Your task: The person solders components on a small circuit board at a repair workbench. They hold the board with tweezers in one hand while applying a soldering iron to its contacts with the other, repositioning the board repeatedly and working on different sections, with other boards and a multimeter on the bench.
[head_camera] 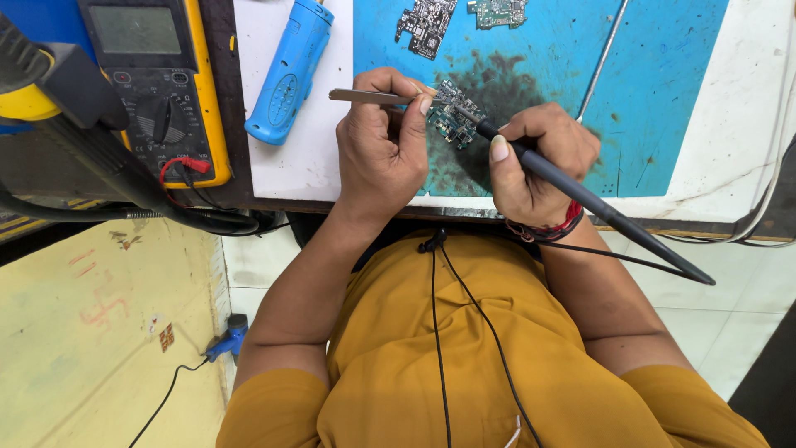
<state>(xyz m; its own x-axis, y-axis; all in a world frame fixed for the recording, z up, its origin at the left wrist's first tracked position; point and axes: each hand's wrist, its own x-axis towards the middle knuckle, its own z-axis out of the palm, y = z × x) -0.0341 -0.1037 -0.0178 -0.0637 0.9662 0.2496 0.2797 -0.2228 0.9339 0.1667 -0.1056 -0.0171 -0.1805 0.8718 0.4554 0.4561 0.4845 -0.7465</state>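
Left hand [380,145]: fingers pinched on tweezers [369,97].
Right hand [539,162]: gripping soldering iron [580,195], tip on circuit board [452,116].
Board: on blue mat [663,91], btwn hands.
Progress: soldering apparently underway; end not visible.

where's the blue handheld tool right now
In the head view, the blue tool lies upper left on the white bench strip, between the yellow multimeter and the left hand.

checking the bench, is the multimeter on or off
Cannot tell for sure: the multimeter screen looks blank grey, with no digits showing, and the dial setting is unreadable.
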